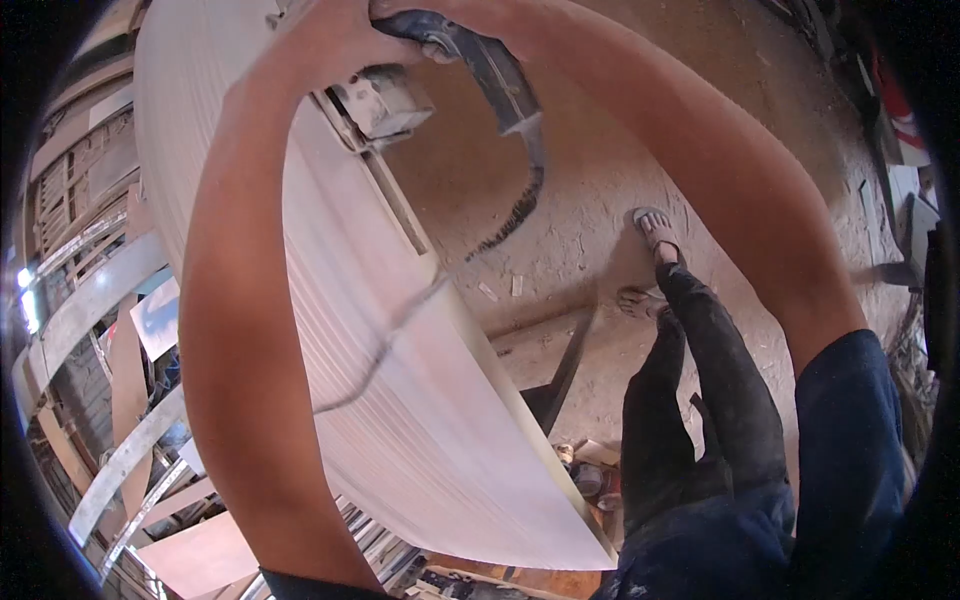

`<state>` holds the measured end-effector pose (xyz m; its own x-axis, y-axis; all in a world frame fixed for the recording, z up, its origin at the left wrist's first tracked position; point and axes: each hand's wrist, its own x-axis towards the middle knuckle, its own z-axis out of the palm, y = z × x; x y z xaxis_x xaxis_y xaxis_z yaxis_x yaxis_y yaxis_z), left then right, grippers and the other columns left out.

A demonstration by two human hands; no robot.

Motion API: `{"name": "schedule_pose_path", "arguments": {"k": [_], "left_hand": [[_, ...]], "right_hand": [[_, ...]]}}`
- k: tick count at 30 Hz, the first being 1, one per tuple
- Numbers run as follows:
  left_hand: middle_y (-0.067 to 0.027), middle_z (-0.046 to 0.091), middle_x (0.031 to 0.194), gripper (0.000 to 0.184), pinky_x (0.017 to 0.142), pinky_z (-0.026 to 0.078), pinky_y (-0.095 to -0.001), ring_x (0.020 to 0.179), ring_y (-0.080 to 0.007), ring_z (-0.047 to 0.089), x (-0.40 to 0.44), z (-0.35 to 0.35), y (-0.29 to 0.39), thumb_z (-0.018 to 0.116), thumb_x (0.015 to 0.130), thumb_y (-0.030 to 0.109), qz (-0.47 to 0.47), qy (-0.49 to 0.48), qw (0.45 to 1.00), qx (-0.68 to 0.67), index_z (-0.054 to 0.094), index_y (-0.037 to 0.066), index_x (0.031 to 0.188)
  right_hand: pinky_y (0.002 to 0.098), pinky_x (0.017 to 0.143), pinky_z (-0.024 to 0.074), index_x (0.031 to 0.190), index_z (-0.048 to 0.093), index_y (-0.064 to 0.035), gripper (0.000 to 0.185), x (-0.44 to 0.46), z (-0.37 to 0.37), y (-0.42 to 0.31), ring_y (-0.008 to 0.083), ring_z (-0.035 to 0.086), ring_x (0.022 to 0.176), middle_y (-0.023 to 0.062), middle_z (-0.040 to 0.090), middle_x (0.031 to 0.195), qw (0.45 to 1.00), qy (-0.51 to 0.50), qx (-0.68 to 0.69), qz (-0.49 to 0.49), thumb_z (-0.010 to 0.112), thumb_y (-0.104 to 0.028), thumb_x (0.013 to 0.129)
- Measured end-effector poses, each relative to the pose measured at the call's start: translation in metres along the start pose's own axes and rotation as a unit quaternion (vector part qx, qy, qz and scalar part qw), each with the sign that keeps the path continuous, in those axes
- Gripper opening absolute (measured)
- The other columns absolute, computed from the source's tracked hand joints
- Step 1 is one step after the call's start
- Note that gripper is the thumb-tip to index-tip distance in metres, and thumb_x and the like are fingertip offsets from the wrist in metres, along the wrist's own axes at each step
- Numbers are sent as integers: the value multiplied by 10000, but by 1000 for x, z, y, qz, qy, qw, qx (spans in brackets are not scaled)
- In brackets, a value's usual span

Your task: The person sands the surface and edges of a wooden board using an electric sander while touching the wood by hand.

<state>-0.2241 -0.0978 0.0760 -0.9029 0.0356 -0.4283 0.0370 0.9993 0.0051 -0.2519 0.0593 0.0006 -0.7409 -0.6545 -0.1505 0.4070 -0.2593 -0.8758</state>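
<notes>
A dusty corded power tool (pixel 490 75) with a dark handle sits at the top of the view, at the upper end of a long pale panel. My right hand (pixel 450 12) is closed around its handle, partly cut off by the top edge. Beside it, my left hand (pixel 335 40) grips the tool too, its fingers mostly hidden. A whitish, dust-covered boxy part (pixel 385 105) juts out below the hands over the panel's edge. The pale pinkish panel (pixel 430 420) has fine ridges running along it. From the handle, the power cord (pixel 530 195) hangs and crosses over the panel.
Wood strips and boards (pixel 130 400) are piled on the left. My legs (pixel 740 410) and sandalled feet (pixel 655 225) are on the dusty floor (pixel 560 260) at right. Cans and scraps (pixel 595 470) lie below the panel's edge. More items line the far right.
</notes>
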Motion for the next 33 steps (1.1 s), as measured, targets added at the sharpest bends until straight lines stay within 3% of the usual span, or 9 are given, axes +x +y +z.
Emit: {"name": "schedule_pose_path", "arguments": {"k": [1,3,4,11,16,24,26,30,33], "left_hand": [[-165,603,1366,777,1158,267,-526,1355,-355,474,3,0,-3,796,769,405,-26,-22,999,9,508,49,1397],[-273,660,1083,880,987,463,-507,1071,-475,593,-3,25,-18,874,577,303,111,127,985,-37,534,13,1335],[-273,660,1083,880,987,463,-507,1071,-475,593,-13,28,-8,874,577,303,115,128,984,-34,534,13,1335],[-212,637,1102,780,1010,413,-498,1120,-392,568,-152,97,107,892,534,270,51,15,998,-35,539,67,1199],[-172,640,1148,852,1022,400,-477,1143,-355,559,-214,124,151,905,519,276,85,-16,988,-129,527,69,1254],[-150,650,1151,845,1029,398,-469,1157,-368,548,-151,87,98,896,519,284,70,59,994,-65,546,62,1255],[-163,659,1121,852,1023,399,-467,1158,-374,549,-174,94,115,896,504,292,33,65,996,-56,548,59,1247],[-168,663,1092,845,1016,405,-466,1136,-383,553,-198,100,127,892,497,295,78,15,988,-133,547,55,1229],[-172,662,1083,799,1005,403,-472,1106,-382,566,-147,80,104,886,491,266,13,-12,997,-69,548,38,1179]], "right_hand": [[328,719,567,1474,382,-21,862,1,-1,-4,177,658,918,121,640,1140,1000,-8,-22,14,824,-228,763],[328,724,568,1386,479,-35,788,7,-4,22,176,661,884,111,663,1093,998,-28,-60,15,839,-250,719],[329,729,570,1298,577,-49,718,6,-3,38,174,664,851,101,686,1045,993,-50,-101,14,854,-272,674],[404,1068,445,1564,290,-70,1117,-192,5,71,282,586,1231,196,607,1333,985,67,-127,92,864,-343,646],[409,1126,400,1581,228,-60,1141,-290,15,75,342,539,1313,232,574,1379,971,65,-190,131,858,-317,665],[394,1066,451,1569,252,-69,1093,-182,14,40,340,595,1249,248,597,1346,980,51,-137,135,834,-349,686],[405,1066,454,1570,247,-66,1099,-205,14,53,357,598,1249,247,602,1342,976,53,-206,48,825,-354,680],[417,1076,449,1572,243,-75,1093,-250,18,67,375,581,1274,256,597,1341,968,64,-240,45,818,-336,680],[439,1007,491,1573,237,-80,1116,-184,10,44,394,629,1188,273,628,1271,980,64,-170,79,821,-357,663]]}}
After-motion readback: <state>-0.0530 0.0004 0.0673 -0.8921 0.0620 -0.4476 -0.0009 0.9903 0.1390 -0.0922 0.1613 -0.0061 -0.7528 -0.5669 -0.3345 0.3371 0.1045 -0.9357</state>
